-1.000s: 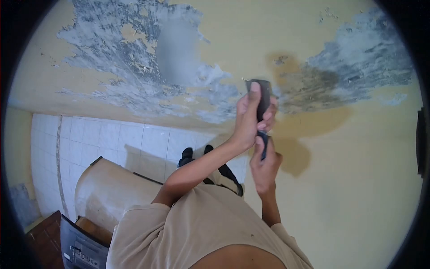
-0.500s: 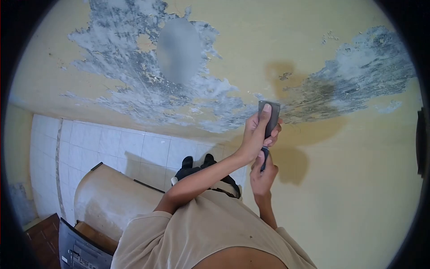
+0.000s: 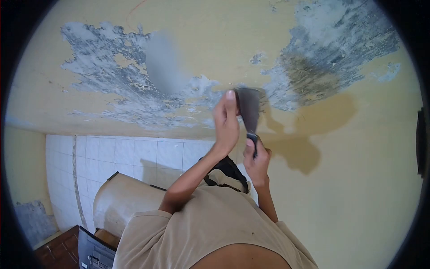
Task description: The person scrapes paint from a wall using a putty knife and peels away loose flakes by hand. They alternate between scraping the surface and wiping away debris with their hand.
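My right hand (image 3: pixel 257 165) is wrapped round the dark handle of a putty knife (image 3: pixel 250 107), its wide metal blade pointing up toward the yellow wall (image 3: pixel 215 49). The blade's broad end lies over the lower edge of the peeled paint, between two bare patches. Beside the blade's left edge, my left hand (image 3: pixel 227 121) is closed with the thumb raised, holding a dark grey flat piece (image 3: pixel 238 102) seen nearly edge-on. Most of its fingers are hidden behind the thumb and palm.
Grey peeled patches spread over the wall at left (image 3: pixel 107 67) and right (image 3: pixel 331 54). Below left are a white tiled floor (image 3: pixel 121 154), a beige curved piece of furniture (image 3: pixel 121 197) and a black flat screen (image 3: pixel 94 251). A dark object (image 3: pixel 421 141) sits at the right edge.
My left hand has moved left, off the front of the blade, which now shows in full. The dark piece has turned from face-on to edge-on. The view has shifted along the wall.
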### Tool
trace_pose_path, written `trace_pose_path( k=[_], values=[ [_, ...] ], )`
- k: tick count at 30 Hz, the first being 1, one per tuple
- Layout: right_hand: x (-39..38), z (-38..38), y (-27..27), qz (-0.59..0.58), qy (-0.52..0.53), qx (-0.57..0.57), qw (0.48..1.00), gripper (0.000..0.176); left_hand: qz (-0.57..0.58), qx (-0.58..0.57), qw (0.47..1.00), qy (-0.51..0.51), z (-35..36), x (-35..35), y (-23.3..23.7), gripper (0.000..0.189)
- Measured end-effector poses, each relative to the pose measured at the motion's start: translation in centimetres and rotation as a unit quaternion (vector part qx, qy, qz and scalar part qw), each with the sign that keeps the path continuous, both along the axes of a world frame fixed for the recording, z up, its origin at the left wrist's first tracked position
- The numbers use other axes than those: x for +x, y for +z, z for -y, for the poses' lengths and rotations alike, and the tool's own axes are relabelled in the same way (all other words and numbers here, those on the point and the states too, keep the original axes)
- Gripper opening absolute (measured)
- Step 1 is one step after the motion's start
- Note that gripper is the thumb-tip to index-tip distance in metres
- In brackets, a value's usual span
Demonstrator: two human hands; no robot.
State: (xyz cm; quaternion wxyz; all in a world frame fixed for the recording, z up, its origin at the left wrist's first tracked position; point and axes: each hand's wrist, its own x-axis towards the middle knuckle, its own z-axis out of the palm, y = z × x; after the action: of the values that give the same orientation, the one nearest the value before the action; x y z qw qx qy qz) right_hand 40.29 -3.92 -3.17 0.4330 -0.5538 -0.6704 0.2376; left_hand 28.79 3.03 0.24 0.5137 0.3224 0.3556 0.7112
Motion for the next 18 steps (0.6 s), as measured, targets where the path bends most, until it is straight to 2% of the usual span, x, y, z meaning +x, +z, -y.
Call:
trace_pose_path(
  k=[1, 2, 3, 4, 5, 7, 8, 9, 12, 14, 15, 17, 18],
  values=[
    [0.7, 0.2, -0.1, -0.005, -0.008, 0.004, 1.000, 0.017, -0.139, 0.067, 0.983, 0.101, -0.1, -1.1, -0.8, 0.036],
    [1.5, 0.7, -0.6, -0.043, -0.034, -0.010, 0.998, 0.023, -0.143, 0.072, 0.982, 0.105, -0.6, -2.4, -1.4, 0.036],
    [2.4, 0.8, -0.9, -0.048, -0.034, -0.007, 0.998, 0.023, -0.297, 0.148, 0.898, 0.290, -1.2, -3.9, -1.4, 0.038],
    [3.5, 1.1, -1.2, -0.074, -0.042, -0.010, 0.996, 0.027, -0.429, 0.213, 0.752, 0.453, -1.7, -4.6, -1.4, 0.048],
    [4.0, 1.4, -1.4, -0.099, -0.049, -0.015, 0.994, 0.031, -0.432, 0.212, 0.752, 0.450, -2.5, -4.5, -1.5, 0.048],
    [4.0, 1.5, -1.1, -0.108, -0.057, -0.030, 0.992, 0.033, -0.484, 0.223, 0.743, 0.405, -3.8, -3.6, -1.6, 0.068],
    [4.3, 1.3, -0.8, -0.114, -0.062, -0.040, 0.991, 0.036, -0.510, 0.208, 0.719, 0.424, -3.8, -3.7, -1.5, 0.065],
    [4.3, 1.1, -0.6, -0.115, -0.060, -0.032, 0.991, 0.036, -0.507, 0.213, 0.717, 0.429, -4.2, -4.1, -1.7, 0.065],
    [4.4, 2.2, -0.6, -0.127, -0.069, -0.003, 0.990, 0.037, -0.485, 0.202, 0.722, 0.451, -3.8, -6.3, -4.1, 0.059],
    [4.0, 2.5, -1.0, -0.152, -0.090, -0.018, 0.984, 0.046, -0.458, 0.177, 0.751, 0.442, -3.7, -7.6, -4.7, 0.053],
    [3.8, 2.8, -1.2, -0.155, -0.094, -0.020, 0.983, 0.046, -0.462, 0.179, 0.750, 0.438, -3.4, -7.2, -4.4, 0.053],
    [3.4, 3.2, -1.6, -0.147, -0.077, -0.030, 0.986, 0.045, -0.477, 0.244, 0.724, 0.434, -2.7, -5.8, -3.1, 0.037],
    [3.2, 3.4, -1.7, -0.147, -0.076, -0.031, 0.986, 0.045, -0.478, 0.243, 0.724, 0.434, -2.6, -5.1, -2.6, 0.037]
  ],
)
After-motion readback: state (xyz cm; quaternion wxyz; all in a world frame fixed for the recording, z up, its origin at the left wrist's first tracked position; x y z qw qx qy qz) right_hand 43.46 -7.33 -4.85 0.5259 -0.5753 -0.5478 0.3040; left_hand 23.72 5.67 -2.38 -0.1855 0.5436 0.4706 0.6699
